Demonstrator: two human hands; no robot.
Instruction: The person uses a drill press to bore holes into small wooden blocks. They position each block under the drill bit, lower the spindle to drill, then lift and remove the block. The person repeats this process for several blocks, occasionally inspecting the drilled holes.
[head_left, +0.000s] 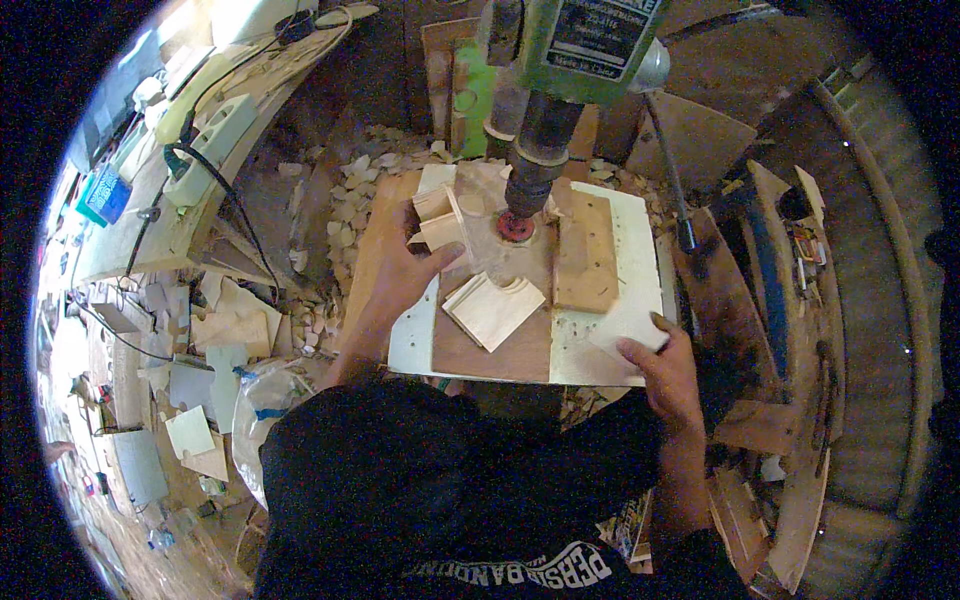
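My right hand (672,372) pinches a thin, pale wooden piece (628,328) by its near right corner, over the right side of the work board (405,345). At the board's left side, my left hand (408,278) is closed around a few small wooden pieces (440,215), its thumb on their near side. Between the hands lies a small stack of thin wooden pieces (492,312) with a curved notch in the upper edge. Beyond it, the drill press chuck (533,165) points down, with a round red cutter (515,228) close to the board.
A thicker wooden block (585,252) lies on the board, right of the cutter. The green drill press body (590,50) hangs above, with a metal lever (672,170) at its right. Wood offcuts (365,180) pile behind. A bench (150,235) with cables and a power strip (210,150) stands left.
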